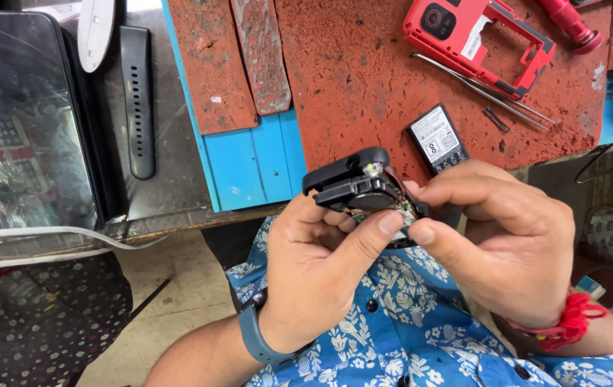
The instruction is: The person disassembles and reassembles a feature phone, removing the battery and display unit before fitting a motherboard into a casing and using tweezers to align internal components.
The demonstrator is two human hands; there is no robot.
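- Small black plastic device shell with its circuit board hanging out (pixel 355 185) is what's being worked on, held up off the bench right over the person's lap, pinched between both hands.
- Left hand (pixel 321 261) is wrapped around it from below, thumb pressed up along the board's near edge, fingers curled behind the shell. So closed on the device, not loose.
- Right hand (pixel 510 240) comes in from the other side, thumb and forefinger pinched narrow on the board end, next to a thin red wire (pixel 394 179) running into the shell.
- Looks to me like the taking-apart (or refitting) stage: board partly out of the casing, still tied on by that wire.
- Next move probably wants a gentle, steady pull with the left hand holding firm, since the wire looks easy to snap.
- Just beyond the right hand's knuckles on the worn red mat (pixel 364 79): a flat black battery with a white label (pixel 437 138).
- Further out past that, a red phone frame (pixel 478 43) and thin metal tweezers (pixel 482 89).
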